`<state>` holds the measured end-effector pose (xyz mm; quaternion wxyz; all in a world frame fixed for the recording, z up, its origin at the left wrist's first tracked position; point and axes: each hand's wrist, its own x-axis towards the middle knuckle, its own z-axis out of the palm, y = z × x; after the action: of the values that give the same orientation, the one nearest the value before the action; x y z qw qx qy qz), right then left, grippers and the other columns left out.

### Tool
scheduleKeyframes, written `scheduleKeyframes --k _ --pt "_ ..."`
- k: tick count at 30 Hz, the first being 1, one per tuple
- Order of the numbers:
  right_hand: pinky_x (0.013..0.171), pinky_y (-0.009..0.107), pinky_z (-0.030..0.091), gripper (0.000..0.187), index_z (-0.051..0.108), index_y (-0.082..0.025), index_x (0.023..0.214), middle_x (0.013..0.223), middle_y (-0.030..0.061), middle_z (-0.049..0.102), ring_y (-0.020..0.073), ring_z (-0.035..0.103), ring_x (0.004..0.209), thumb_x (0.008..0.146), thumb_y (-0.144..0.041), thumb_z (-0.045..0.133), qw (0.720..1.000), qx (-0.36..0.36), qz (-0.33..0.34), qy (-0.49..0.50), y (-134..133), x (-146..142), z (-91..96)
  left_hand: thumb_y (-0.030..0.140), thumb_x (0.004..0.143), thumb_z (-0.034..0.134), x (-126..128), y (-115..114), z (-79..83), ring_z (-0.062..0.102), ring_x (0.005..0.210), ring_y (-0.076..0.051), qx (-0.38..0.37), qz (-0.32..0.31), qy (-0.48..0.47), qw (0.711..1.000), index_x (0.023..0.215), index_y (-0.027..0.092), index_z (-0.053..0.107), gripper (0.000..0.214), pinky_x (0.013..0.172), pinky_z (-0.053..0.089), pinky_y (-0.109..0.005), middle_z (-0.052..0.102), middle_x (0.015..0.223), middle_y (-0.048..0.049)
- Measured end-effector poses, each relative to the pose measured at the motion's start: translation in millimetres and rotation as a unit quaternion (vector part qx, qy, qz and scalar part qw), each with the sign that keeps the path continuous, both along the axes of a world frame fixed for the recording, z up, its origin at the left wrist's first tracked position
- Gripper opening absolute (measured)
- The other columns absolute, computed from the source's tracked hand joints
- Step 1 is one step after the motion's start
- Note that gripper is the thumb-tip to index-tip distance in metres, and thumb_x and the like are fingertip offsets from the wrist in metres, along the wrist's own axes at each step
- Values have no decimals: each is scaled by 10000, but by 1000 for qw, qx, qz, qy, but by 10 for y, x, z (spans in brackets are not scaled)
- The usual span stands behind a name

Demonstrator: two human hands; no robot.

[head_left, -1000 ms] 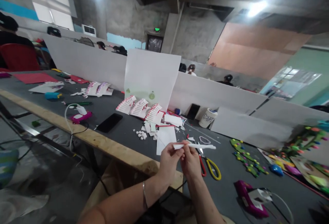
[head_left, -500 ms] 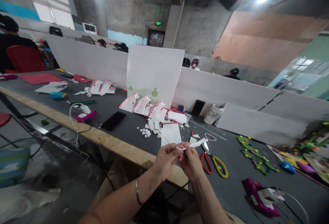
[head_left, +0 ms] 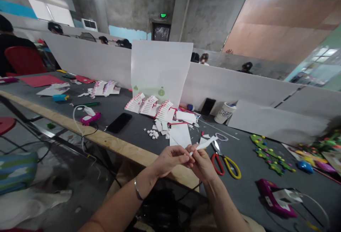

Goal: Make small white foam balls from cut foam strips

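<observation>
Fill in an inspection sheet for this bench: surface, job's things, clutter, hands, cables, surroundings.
Surface: dark grey table with a bare wooden front edge.
Job's things: white paper strip, held above the table's front edge.
Clutter: scissors right of the hands; phone; paper cup; folded paper pieces; pink glue gun.
Hands: left hand and right hand each pinch the paper strip's near end.
Cables: white cable loops over the front edge at left.
Surroundings: white divider boards; people beyond them; red chair far left.
</observation>
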<state>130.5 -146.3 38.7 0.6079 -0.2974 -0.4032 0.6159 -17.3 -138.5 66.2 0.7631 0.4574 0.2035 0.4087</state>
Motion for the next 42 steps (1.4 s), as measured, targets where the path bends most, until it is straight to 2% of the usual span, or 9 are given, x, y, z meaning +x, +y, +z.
scheduleKeyframes --k 4,11,18,20,24,28,31,35,42 --pt "491 239 407 260 675 -220 803 606 -36 544 113 477 522 708 -448 756 990 21 -94 -106 71 72 -79 509 668 769 -17 59 -47 668 638 -155 -16 30 -13 999 947 159 579 486 628 498 -274 693 777 -50" --pt "570 257 425 274 730 -203 845 694 6 642 139 522 607 738 -455 713 961 39 -125 -244 116 68 -169 418 722 718 -15 159 -315 609 684 -142 107 132 167 971 801 150 590 307 655 484 -263 647 765 -29" --pt "616 268 432 317 729 -182 872 738 23 673 167 547 666 790 -471 626 926 60 -37 -372 91 86 -133 325 810 594 -39 247 -295 595 836 -169 207 270 246 908 773 154 628 179 748 481 -270 631 853 -52" --pt "619 260 425 290 714 -182 836 717 11 658 162 545 665 808 -446 597 911 64 5 -407 76 84 -104 350 791 609 -24 276 -264 595 797 -162 174 259 220 924 830 156 630 199 705 496 -265 629 850 -44" --pt "589 246 406 299 649 -179 720 639 -12 595 141 512 616 832 -439 555 888 65 67 -450 47 66 -57 431 726 661 16 302 -259 560 574 -127 79 149 157 973 835 146 622 307 506 469 -244 618 769 -18" --pt "657 260 443 295 632 -196 845 767 4 638 158 563 716 831 -485 575 914 49 77 -395 38 23 -58 350 665 716 -3 312 -271 538 545 -110 68 199 164 964 733 150 618 233 518 439 -225 601 658 14" --pt "613 260 453 382 608 -200 842 738 4 619 151 557 673 747 -567 653 943 12 20 -331 59 -17 -89 282 629 736 -34 324 -265 542 597 -106 75 251 182 948 700 150 631 183 583 438 -218 619 665 16" --pt "487 240 426 448 586 -194 694 613 -20 537 113 473 535 668 -627 697 958 -41 -34 -281 84 -33 -115 349 628 744 -51 328 -265 523 562 -105 28 210 150 966 716 139 664 241 563 431 -230 617 627 11" --pt "428 202 416 388 604 -198 737 676 -27 520 92 449 536 679 -559 734 980 -90 -1 -178 61 -44 -139 409 644 759 -77 310 -265 536 593 -103 -7 185 108 977 712 129 681 299 591 442 -229 619 628 1"
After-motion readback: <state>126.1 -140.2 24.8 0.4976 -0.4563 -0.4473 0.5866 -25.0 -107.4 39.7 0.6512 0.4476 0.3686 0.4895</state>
